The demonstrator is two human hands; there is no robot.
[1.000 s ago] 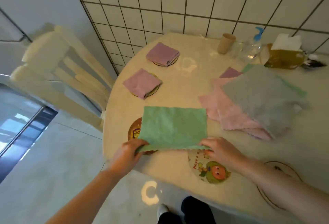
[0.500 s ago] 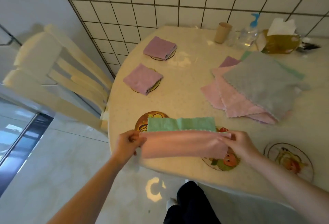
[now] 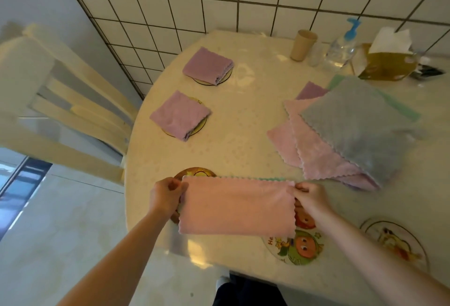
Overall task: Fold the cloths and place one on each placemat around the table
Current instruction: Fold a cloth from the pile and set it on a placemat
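A cloth (image 3: 237,206), pink side up with a green edge showing at its far side, lies folded in half at the table's near edge. My left hand (image 3: 166,196) pinches its far-left corner and my right hand (image 3: 310,197) pinches its far-right corner. It partly covers two round placemats, one (image 3: 194,173) under its left end and one with cartoon fruit (image 3: 295,248) under its right end. A third bare placemat (image 3: 395,240) lies at the near right. Two folded purple cloths (image 3: 180,115) (image 3: 207,66) rest on placemats at the far left. A stack of unfolded cloths (image 3: 350,128), grey on top, lies on the right.
A cup (image 3: 303,45), a pump bottle (image 3: 343,45) and a tissue box (image 3: 387,62) stand by the tiled wall. A cream chair (image 3: 60,111) stands left of the round table (image 3: 243,111). Floor lies below the table's near edge.
The green cloth lay spread flat. Both hands lifted its near edge and carried it over to the far edge, folding it in half with the pink side now up.
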